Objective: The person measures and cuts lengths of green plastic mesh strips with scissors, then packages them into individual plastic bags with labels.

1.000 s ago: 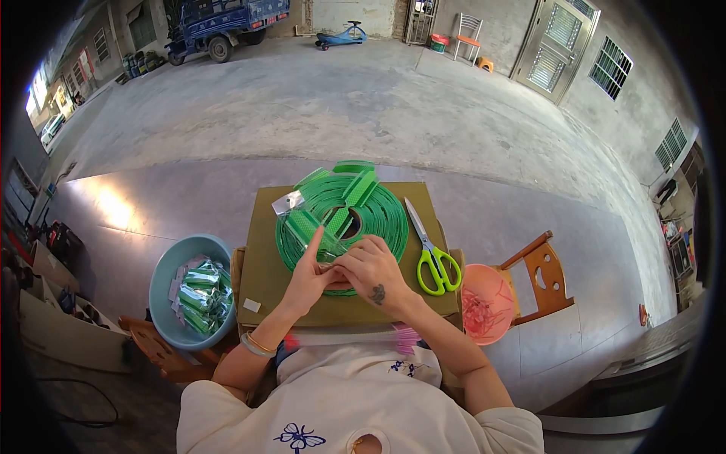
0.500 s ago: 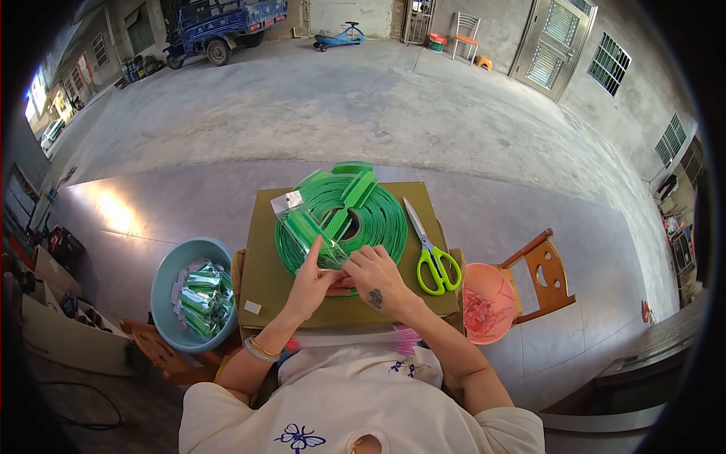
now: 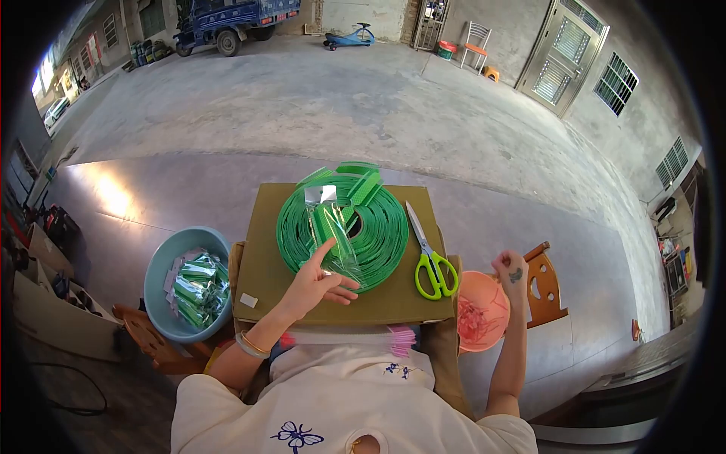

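Observation:
My left hand (image 3: 316, 284) lies at the front of a large green ribbon roll (image 3: 389, 234), fingers spread, touching a clear packet (image 3: 333, 227) with green strips inside and a white top. My right hand (image 3: 510, 265) is over the rim of a pink bowl (image 3: 491, 291) at the right, its fingers closed; whatever they hold is too small to make out. Thin pink strips lie in the bowl. Scissors (image 3: 432, 261) with lime handles rest beside the roll on the brown box top (image 3: 261, 219).
A blue basin (image 3: 157, 284) of green packets stands at the left. Wooden chair backs (image 3: 543, 284) flank the box. Pink-ended clear strips (image 3: 340, 337) lie by my lap. Farther off are a blue truck (image 3: 227, 23) and a chair (image 3: 476, 45).
My right hand has left the packet and moved right, to the pink bowl. The packet now lies more upright on the roll, and my left hand's fingers have spread.

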Tool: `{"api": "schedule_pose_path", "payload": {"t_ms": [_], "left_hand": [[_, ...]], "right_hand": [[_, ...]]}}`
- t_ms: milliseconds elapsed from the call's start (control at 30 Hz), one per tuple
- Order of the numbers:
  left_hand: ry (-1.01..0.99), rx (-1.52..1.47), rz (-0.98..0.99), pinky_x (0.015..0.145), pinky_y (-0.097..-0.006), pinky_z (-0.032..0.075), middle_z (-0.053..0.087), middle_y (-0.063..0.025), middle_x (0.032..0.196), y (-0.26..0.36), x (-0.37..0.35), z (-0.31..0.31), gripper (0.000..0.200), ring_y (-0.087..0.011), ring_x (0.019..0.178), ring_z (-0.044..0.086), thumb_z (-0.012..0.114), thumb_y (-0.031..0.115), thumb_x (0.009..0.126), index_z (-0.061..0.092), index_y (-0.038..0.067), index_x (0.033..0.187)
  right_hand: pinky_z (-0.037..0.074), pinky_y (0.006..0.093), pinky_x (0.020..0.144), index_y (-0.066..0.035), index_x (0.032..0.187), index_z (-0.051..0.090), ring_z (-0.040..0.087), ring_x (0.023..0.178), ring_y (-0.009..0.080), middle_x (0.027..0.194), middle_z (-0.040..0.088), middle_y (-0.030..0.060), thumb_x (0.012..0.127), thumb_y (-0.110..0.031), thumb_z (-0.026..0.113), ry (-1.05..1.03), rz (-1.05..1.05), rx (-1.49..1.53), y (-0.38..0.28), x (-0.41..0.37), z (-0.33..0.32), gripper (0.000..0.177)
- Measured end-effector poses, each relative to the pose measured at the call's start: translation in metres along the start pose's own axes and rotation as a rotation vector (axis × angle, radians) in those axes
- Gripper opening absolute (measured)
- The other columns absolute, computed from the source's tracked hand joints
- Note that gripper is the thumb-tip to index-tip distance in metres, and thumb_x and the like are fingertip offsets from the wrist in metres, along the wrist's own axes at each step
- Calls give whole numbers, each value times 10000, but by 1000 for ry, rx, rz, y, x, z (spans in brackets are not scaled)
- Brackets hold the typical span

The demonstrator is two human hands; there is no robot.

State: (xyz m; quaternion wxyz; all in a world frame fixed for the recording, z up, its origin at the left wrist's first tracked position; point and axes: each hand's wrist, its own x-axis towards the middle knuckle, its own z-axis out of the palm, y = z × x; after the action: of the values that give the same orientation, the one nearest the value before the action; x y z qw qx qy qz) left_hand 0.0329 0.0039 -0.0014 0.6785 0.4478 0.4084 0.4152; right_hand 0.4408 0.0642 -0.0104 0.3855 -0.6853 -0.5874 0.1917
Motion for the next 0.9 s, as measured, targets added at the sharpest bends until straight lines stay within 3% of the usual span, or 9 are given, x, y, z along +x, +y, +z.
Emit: {"api": "schedule_pose_path", "payload": {"t_ms": [133, 200, 267, 367, 467, 533, 567, 667, 900], "left_hand": [[-36, 30, 16, 694, -343, 552, 618, -240, 939, -4, 4, 4, 657, -276, 781, 656, 409, 26, 892, 21, 77, 1420], [-37, 35, 12, 689, -337, 551, 618, -237, 941, -4, 3, 5, 654, -271, 778, 656, 408, 27, 893, 24, 77, 1420], [-34, 40, 5, 685, -332, 550, 619, -234, 943, -3, 3, 7, 651, -268, 775, 656, 408, 28, 893, 27, 78, 1420], [-28, 42, -7, 679, -327, 550, 619, -229, 948, -4, 4, 5, 646, -262, 774, 656, 407, 31, 894, 32, 75, 1418], [-21, 46, -17, 673, -322, 549, 619, -227, 954, -5, 4, 4, 642, -258, 772, 657, 407, 31, 894, 37, 74, 1417], [-24, 47, -23, 673, -321, 548, 620, -226, 954, -6, 4, 3, 642, -257, 773, 657, 408, 31, 893, 39, 74, 1417], [-22, 47, -23, 672, -321, 547, 620, -226, 955, -6, 4, 3, 642, -257, 773, 657, 409, 31, 893, 39, 75, 1417], [-16, 51, -31, 672, -322, 546, 619, -225, 956, -7, 4, 2, 643, -255, 773, 656, 411, 31, 893, 41, 78, 1417], [-19, 51, -41, 670, -327, 545, 614, -225, 969, -11, 5, 0, 647, -252, 770, 653, 416, 31, 891, 43, 83, 1417]], "right_hand": [[434, 264, 373, 14, 570, 575, 538, 396, 132, 493, 562, 78, 619, -36, 652, -146, 182, -229, 142, -29, 17, 104], [449, 275, 392, 25, 559, 588, 547, 392, 144, 510, 585, 89, 609, -32, 632, -272, 103, -414, 224, -43, 49, 87], [465, 288, 412, 29, 575, 616, 573, 424, 154, 548, 612, 99, 613, -28, 619, -508, 92, -673, 220, -61, 69, 69], [496, 345, 513, 5, 647, 663, 626, 523, 215, 580, 617, 148, 596, -102, 678, -798, 239, -352, 210, -72, 83, 119], [511, 322, 525, -19, 731, 696, 631, 540, 180, 640, 650, 131, 623, -103, 673, -961, 186, -442, 203, -65, 85, 138], [519, 308, 532, -21, 772, 696, 631, 552, 170, 661, 658, 113, 658, -108, 653, -999, 424, -219, 183, -58, 74, 149], [523, 301, 536, -22, 792, 696, 631, 558, 165, 672, 662, 104, 676, -111, 643, -1013, 537, -106, 168, -54, 65, 155], [534, 281, 569, 20, 806, 663, 640, 599, 174, 719, 660, 96, 746, -151, 630, -828, 501, -298, 117, -42, 38, 185], [527, 301, 593, -4, 792, 621, 635, 674, 194, 724, 633, 107, 885, -248, 536, -600, 375, 566, 55, -11, -55, 274]]}}
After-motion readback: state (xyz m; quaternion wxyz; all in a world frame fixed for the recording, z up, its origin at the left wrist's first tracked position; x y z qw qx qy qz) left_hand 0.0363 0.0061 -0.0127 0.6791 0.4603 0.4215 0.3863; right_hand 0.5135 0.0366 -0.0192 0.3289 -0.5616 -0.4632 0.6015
